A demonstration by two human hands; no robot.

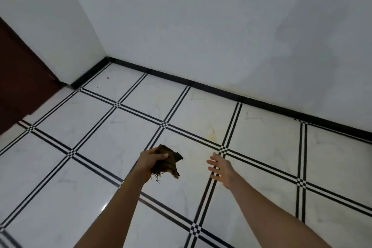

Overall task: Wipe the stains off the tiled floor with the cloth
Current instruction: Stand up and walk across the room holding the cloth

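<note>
My left hand [148,164] is closed around a crumpled brown cloth [168,162] with frayed threads, held above the floor. To its right, my right hand [220,169] is held out flat with the fingers spread and nothing in it. The white tiled floor [90,143] has double black lines between the tiles. A faint yellowish stain [213,132] lies on a tile beyond my right hand, just before a line crossing. A small red speck [108,77] sits on the tile in the far corner.
White walls meet at a corner at the back, edged by a black skirting board [221,91]. A dark brown door [22,84] stands at the left. My shadow falls on the right wall.
</note>
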